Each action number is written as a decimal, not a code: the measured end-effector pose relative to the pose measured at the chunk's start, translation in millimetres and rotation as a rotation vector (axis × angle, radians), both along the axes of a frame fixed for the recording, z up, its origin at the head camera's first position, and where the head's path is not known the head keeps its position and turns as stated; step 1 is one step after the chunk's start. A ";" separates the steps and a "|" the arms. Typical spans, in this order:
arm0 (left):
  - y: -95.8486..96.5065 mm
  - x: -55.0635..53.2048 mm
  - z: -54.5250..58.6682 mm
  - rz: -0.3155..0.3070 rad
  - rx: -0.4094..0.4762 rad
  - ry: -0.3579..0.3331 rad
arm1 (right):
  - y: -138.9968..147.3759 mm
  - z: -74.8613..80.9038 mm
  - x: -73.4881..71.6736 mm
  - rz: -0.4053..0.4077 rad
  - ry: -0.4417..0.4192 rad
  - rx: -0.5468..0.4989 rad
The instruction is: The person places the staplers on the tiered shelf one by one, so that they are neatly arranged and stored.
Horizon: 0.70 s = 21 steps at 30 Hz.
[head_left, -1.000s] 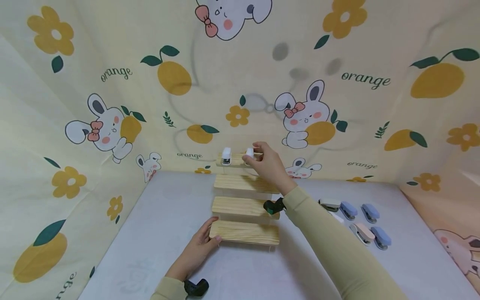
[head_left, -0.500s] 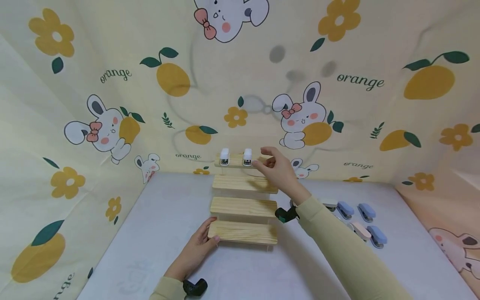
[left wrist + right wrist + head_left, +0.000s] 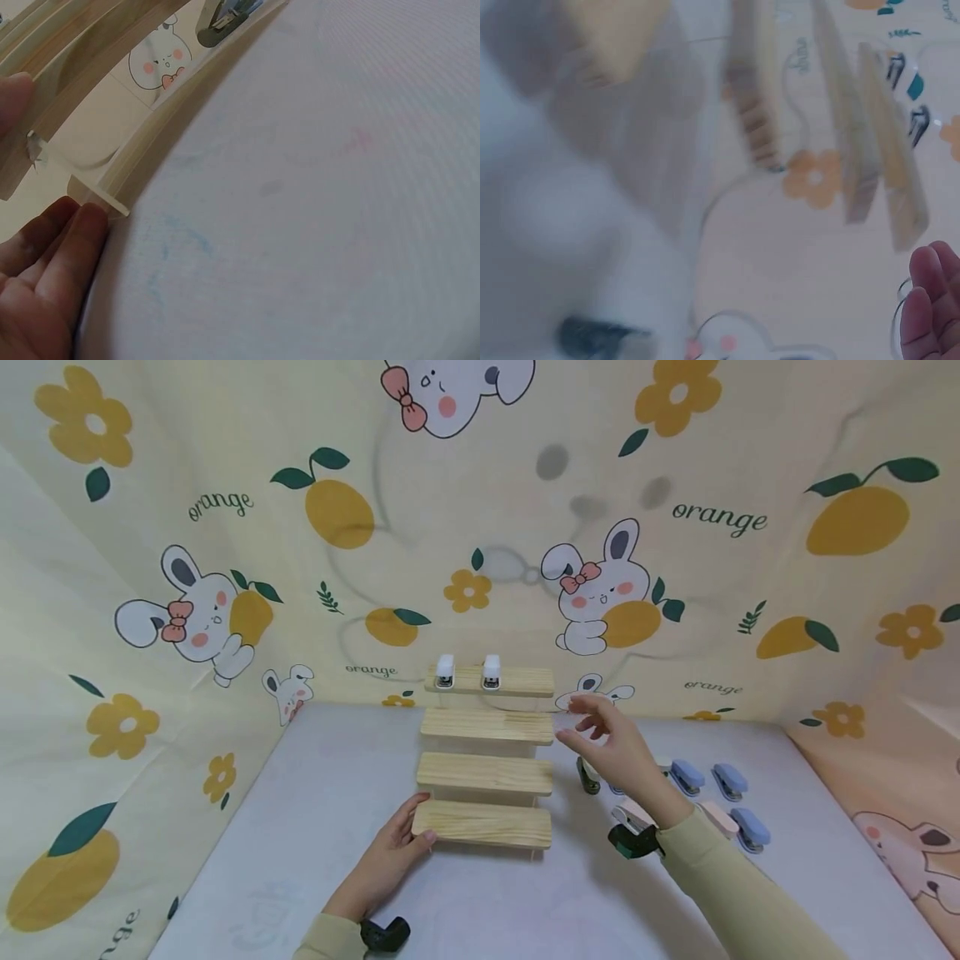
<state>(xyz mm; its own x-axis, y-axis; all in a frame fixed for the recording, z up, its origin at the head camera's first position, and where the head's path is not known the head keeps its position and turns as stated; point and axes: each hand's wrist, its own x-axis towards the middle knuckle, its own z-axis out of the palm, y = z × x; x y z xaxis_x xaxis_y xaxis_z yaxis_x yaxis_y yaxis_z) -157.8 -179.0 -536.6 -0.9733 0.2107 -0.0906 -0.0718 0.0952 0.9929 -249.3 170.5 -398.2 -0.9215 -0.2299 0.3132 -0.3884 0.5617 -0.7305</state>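
A four-step wooden display rack [image 3: 483,824] with clear supports stands mid-table. Two white staplers, a left one [image 3: 445,671] and a right one [image 3: 491,672], sit side by side on its top step; the lower steps are bare. My left hand [image 3: 384,864] holds the left end of the lowest step, thumb on the board; the left wrist view shows its fingers [image 3: 79,247] by the clear support. Just right of the rack, my right hand [image 3: 618,752] is in the air with loosely bent fingers and nothing in them. In the right wrist view its fingertips [image 3: 926,300] show near the steps' ends.
Several staplers lie on the table at the right: blue ones such as this stapler [image 3: 729,782], a pink stapler [image 3: 717,818], and a dark-based stapler [image 3: 588,777], some partly hidden by my right arm. A printed cloth [image 3: 420,527] hangs behind the table.
My right hand has let go of the right white stapler on the top step and moved down and right, away from the rack. My left hand keeps its hold on the lowest step.
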 end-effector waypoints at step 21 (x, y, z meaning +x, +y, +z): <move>-0.3 0.5 -0.1 -0.012 0.026 0.034 | 72.7 -72.0 45.4 -0.082 -0.117 0.131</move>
